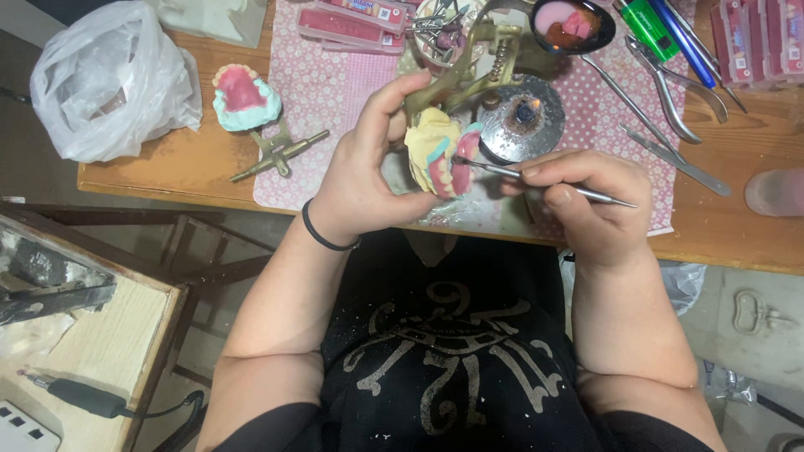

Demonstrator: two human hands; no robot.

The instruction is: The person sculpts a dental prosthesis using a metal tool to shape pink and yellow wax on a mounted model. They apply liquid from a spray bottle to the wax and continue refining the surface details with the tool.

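Over the near edge of the wooden table (pixel 193 167), the left hand (pixel 368 172) curls around a denture model (pixel 440 151), thumb and fingers pressed to its sides. The model is pale yellow plaster carrying pink wax gums and white teeth. The right hand (pixel 586 197) pinches a thin metal instrument (pixel 536 180), its tip touching the wax.

Bare forearms; black band on left wrist (pixel 322 238); black shirt (pixel 452 351) with pale swirling print, dust-flecked.
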